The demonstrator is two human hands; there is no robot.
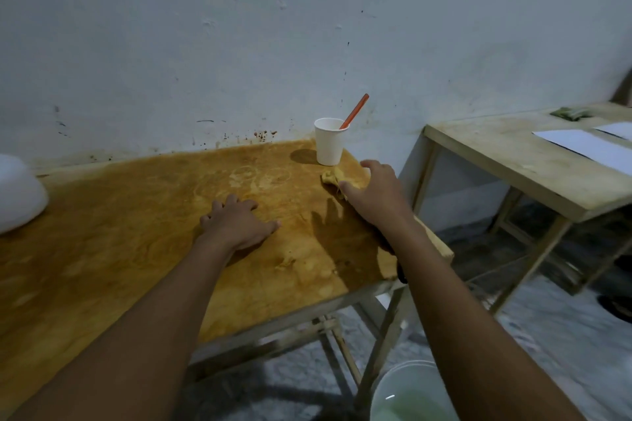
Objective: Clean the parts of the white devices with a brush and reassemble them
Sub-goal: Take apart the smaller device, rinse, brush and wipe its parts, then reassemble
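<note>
Stained wooden table (136,232) with paper cup (329,143), yellow rag (331,178) and white bundle (17,195) at its left edge

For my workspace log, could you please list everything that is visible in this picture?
table: 1, stained orange-brown, against the wall
paper cup: 1, white, upright at the table's far right corner
stick: 1, orange-red, leaning in the paper cup, lower end hidden
cloth: 1, yellowish, on the table in front of the cup
bulky object: 1, white, at the table's left, cut off by the frame
second table: 1, pale wood, to the right
paper sheets: at least 2, white, on the second table
crumpled thing: 1, green, second table's far end
bucket: 1, white, on the floor, holding greenish liquid
left hand: flat on the table
right hand: resting on the cloth
</note>
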